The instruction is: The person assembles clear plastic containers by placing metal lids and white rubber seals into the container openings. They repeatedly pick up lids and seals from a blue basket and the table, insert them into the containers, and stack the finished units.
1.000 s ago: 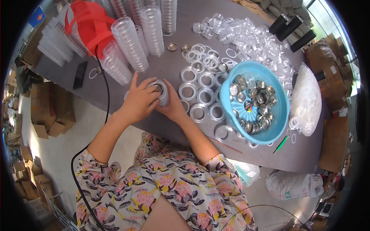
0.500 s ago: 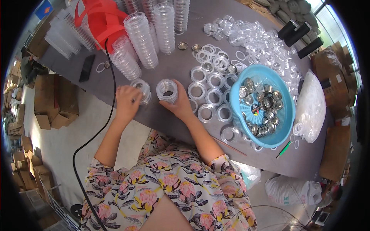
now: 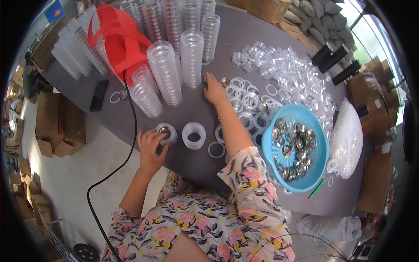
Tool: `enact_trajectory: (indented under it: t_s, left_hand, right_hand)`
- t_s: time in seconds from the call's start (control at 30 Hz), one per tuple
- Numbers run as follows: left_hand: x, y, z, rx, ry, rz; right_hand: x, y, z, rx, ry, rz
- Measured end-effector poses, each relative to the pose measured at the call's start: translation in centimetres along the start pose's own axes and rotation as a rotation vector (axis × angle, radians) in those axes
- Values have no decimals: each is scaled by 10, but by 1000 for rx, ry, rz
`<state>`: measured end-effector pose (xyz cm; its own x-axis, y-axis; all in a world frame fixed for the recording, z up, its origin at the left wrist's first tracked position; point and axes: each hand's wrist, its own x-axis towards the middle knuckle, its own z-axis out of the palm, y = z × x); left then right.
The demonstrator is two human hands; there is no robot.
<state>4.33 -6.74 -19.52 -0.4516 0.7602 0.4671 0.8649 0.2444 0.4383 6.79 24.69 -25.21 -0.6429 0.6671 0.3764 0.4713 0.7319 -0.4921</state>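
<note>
Left hand (image 3: pixel 150 146) with fingers curled around a small clear plastic jar holding a metal disc (image 3: pixel 166 132) at the near edge of the grey worktop (image 3: pixel 131 118), an empty clear round jar (image 3: pixel 194 135) just beside it, right hand (image 3: pixel 214 91) farther out, fingers pressed together on a small metal cap (image 3: pixel 205 80) near the stacked clear containers (image 3: pixel 165 72)

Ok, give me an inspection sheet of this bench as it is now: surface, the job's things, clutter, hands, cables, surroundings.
Surface: grey table, crowded on its far and right parts.
Job's things: small clear jar with a metal piece inside; empty clear jar beside it; clear rings laid out flat.
Clutter: stacks of clear containers; red bag; blue basin of metal parts; black phone.
Hands: left hand touches the small jar; right hand reaches among the rings.
Cables: black cable runs off the table edge to the floor.
Surroundings: cardboard boxes on the floor.
</note>
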Motion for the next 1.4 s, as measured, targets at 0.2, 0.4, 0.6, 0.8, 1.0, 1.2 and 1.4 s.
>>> enact_trajectory:
  t_s: [0.2, 0.4, 0.6, 0.8, 1.0, 1.2, 1.4]
  left_hand:
    - [-6, -1, -13, -82, 81, 1]
    - [11, 20, -20, -307, 125, 46]
    - [43, 51, -1, -149, -189, 374]
    - [41, 48, 9, 6, -255, 383]
    - [47, 58, 7, 193, -370, 417]
    - [54, 48, 5, 58, -414, 418]
    - [34, 22, 1, -991, 0, -489]
  right_hand:
    - [6, 8, -3, -360, -26, 3]
    - [-75, -69, -108, 488, 191, -272]
    - [-137, -76, -130, 326, -130, -428]
    - [-165, -66, -113, 669, -42, -118]
    - [-181, -66, -72, 707, -190, 20]
    - [-175, -66, -52, 804, -110, 37]
    - [-174, -69, -54, 769, -151, 63]
